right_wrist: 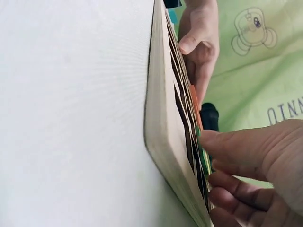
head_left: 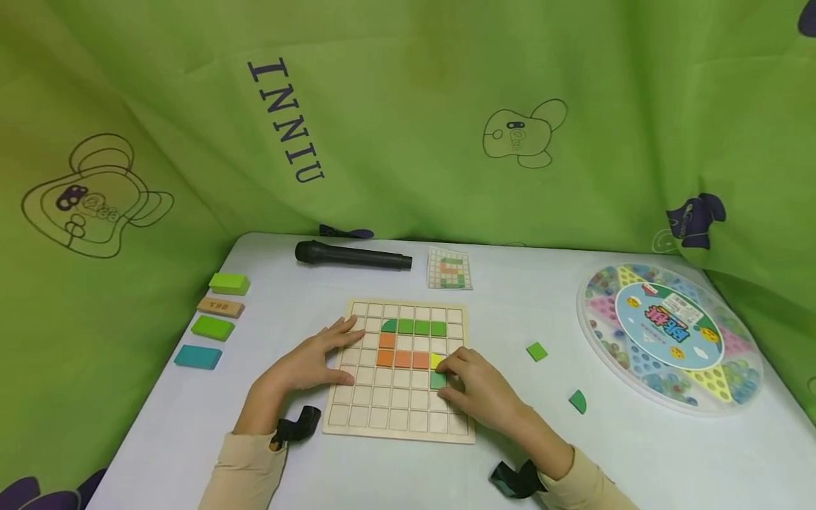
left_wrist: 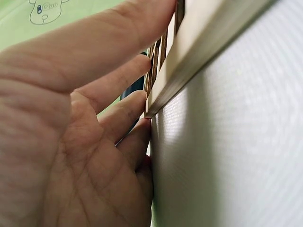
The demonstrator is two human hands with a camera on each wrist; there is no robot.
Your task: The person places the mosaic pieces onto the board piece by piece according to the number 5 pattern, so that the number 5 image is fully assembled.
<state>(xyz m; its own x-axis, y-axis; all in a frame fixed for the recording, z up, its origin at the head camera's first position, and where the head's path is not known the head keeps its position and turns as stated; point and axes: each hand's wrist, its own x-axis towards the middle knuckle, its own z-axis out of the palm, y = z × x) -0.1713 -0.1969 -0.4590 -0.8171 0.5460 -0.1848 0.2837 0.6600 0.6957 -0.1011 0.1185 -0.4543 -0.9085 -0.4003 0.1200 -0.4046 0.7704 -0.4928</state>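
A square wooden grid board (head_left: pixel 382 423) lies on the table with coloured tiles set in its cells. My left hand (head_left: pixel 315 363) rests at the board's left edge, fingers spread, fingertips on the rim and outer cells. My right hand (head_left: pixel 478 389) is over the right side, thumb and index finger at opposite edges of a teal-green square tile (head_left: pixel 438 381). Just above that tile is a yellow tile (head_left: pixel 435 361), partly covered by the fingertips. Orange tiles (head_left: pixel 403 360) run leftward from it, and green squares (head_left: pixel 422 328) form a row higher up, ending in a rounded green piece (head_left: pixel 389 326).
A green square (head_left: pixel 537 351) and a green quarter-round piece (head_left: pixel 577 401) lie right of the board. Behind it are a pattern card (head_left: pixel 450 268) and a black microphone (head_left: pixel 353 256). Several blocks (head_left: pixel 213 327) line the left; a round marble game box (head_left: pixel 669 326) sits right.
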